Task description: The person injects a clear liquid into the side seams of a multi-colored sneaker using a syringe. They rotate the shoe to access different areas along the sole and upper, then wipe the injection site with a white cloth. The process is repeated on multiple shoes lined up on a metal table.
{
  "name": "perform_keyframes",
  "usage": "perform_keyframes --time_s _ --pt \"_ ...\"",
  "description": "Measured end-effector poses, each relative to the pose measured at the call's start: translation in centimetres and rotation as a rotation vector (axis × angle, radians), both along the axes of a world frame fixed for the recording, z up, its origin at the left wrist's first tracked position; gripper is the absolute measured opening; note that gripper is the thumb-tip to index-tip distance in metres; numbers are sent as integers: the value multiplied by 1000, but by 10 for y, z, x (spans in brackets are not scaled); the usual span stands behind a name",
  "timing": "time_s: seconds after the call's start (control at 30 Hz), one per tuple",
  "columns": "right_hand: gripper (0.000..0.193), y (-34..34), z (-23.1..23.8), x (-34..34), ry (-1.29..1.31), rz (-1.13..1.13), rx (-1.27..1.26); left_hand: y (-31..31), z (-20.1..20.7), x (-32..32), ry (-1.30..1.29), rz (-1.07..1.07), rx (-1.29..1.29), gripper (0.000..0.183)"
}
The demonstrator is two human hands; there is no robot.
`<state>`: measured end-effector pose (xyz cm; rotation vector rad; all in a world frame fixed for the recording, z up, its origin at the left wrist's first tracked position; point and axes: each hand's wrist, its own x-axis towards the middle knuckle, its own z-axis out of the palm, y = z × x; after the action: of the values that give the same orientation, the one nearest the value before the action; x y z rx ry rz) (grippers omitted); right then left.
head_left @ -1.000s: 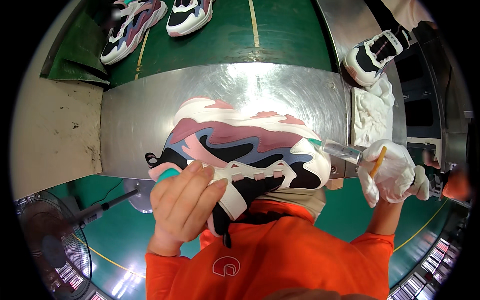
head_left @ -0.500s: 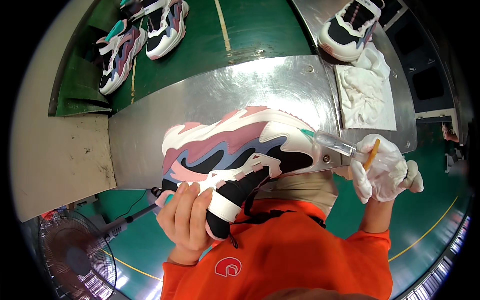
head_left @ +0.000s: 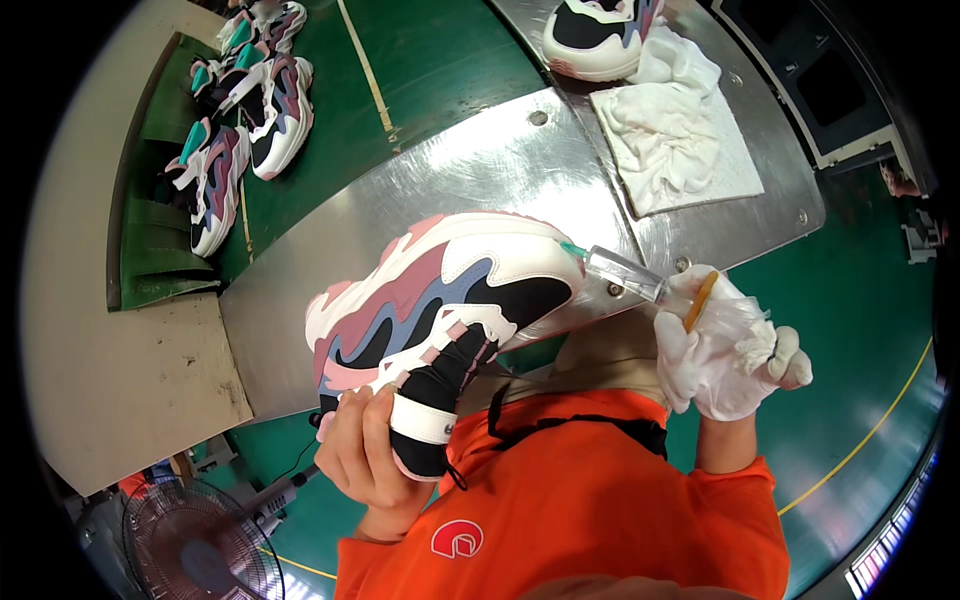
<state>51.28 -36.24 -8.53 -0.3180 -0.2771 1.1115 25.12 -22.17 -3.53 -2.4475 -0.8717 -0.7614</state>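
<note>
My bare left hand (head_left: 368,452) is closed round the ankle end of a white, mauve, blue and black sneaker (head_left: 430,285), near its tongue and white strap. The shoe lies tilted on its side above the metal ledge, sole edge away from me and toe to the right. In a white glove, my right hand (head_left: 712,360) grips a clear syringe (head_left: 624,273) with a green nozzle. That nozzle meets the seam between sole and upper at the toe. A brown-yellow band or stick shows by the gloved fingers, along with a crumpled white scrap.
Several similar sneakers (head_left: 280,120) stand on the green conveyor belt (head_left: 400,60) at the far left. Beyond the metal ledge (head_left: 490,150), a crumpled white cloth (head_left: 665,140) lies on a white pad, beside another sneaker (head_left: 590,40). A fan (head_left: 205,560) stands at lower left.
The view has turned, so the cloth, belt and ledge sit differently and more sneakers show at far left. Both hands keep their holds, and the nozzle stays at the shoe's toe.
</note>
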Motion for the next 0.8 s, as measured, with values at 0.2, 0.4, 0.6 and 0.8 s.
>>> perform_keyframes --time_s 0.2,0.4,0.6,0.8 --pt "116 -8 4 -18 40 -129 -62 -2 0 3 -18 -4 6 34" --pt "116 -11 11 -30 51 -186 -110 0 -1 -1 -29 -13 16 31" --pt "116 -11 20 -38 -16 -145 -148 1 3 -1 -22 -29 -3 33" --pt "116 -14 13 -33 -292 40 -10 12 24 2 31 -74 -118 48"
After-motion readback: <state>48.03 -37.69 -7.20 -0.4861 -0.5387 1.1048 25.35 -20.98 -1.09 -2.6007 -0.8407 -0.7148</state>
